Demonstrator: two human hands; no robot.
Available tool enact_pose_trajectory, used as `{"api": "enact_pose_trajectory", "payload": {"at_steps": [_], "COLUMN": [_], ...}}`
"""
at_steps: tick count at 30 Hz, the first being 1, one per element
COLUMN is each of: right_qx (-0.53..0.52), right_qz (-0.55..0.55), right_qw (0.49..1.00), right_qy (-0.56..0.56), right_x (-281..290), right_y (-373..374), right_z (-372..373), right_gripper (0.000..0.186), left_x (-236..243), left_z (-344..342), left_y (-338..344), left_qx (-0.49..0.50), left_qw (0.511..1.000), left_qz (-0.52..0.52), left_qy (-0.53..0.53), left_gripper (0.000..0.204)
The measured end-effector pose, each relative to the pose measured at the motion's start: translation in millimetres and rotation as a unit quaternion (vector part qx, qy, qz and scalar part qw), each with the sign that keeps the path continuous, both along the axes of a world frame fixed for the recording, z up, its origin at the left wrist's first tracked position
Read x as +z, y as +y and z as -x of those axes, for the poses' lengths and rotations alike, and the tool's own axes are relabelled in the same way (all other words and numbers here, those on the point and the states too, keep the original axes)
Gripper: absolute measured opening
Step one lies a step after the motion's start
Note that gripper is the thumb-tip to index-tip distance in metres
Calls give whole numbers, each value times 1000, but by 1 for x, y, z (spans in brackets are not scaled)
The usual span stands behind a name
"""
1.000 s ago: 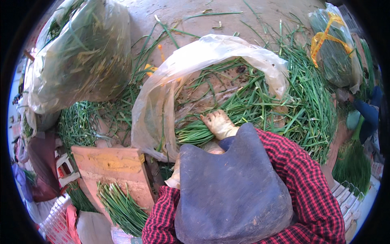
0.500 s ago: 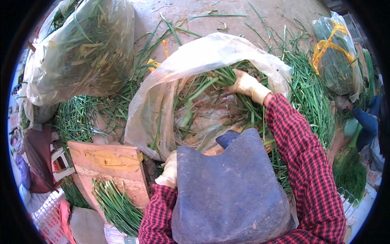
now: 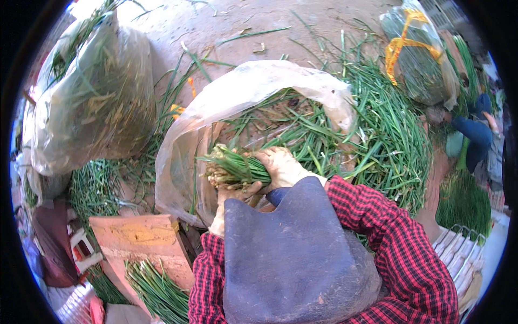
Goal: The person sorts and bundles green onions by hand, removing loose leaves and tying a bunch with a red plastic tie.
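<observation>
A thick bunch of chives (image 3: 232, 166), green with pale cut ends pointing left, is held between my two gloved hands above the open plastic bag. My right hand (image 3: 281, 166), in a cream glove, wraps over the bunch from the right. From below, my left hand (image 3: 231, 204) closes round its underside, the fingers partly hidden by the stalks and the apron. Around them lies the clear plastic bag (image 3: 181, 156), its rim spread wide. Loose green leaves (image 3: 318, 143) lie in and beside it. My dark blue apron (image 3: 291, 254) hides the near side.
A full bag of leaves (image 3: 97, 102) stands at far left, and another tied with yellow tape (image 3: 423, 59) at far right. A wooden board (image 3: 137, 237) leans at near left beside more chives (image 3: 159, 286). At the right edge, a person in blue sleeves (image 3: 475, 135) works near a green pile (image 3: 464, 202).
My right hand has come from the bag's far right side toward me, bringing the bunch. My left hand has risen from the bag's near edge and now grips it too. The view has shifted.
</observation>
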State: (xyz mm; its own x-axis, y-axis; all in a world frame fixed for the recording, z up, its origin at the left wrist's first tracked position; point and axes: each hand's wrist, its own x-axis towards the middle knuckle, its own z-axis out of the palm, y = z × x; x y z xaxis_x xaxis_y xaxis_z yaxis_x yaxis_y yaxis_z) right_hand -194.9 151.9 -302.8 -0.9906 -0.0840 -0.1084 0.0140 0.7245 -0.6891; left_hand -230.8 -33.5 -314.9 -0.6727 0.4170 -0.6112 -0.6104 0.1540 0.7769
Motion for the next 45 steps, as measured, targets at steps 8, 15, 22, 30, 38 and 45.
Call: {"api": "enact_pose_trajectory", "payload": {"at_steps": [8,15,22,30,38,45], "right_qx": [8,-42,-43,50,-187,-516], "right_qz": [378,222,506,715,649,146], "right_qw": [920,951,800,665,720,843], "right_qy": [103,211,319,207,161,49], "right_x": [63,243,351,345,220,160], "right_y": [-5,46,34,-5,93,223], "right_z": [42,78,21,-99,-176,-244], "right_gripper": [54,50,41,63,21,43], "left_x": [76,264,329,343,302,285], "left_z": [57,52,-10,-96,-196,-231], "left_y": [-3,35,39,-1,-64,-79], "left_qx": [-46,-39,-24,-90,-294,-307], "left_qw": [966,904,648,717,786,791], "left_qz": [84,-80,160,151,256,343], "left_qy": [241,419,744,675,480,403], "left_gripper": [76,105,136,104,103,105]}}
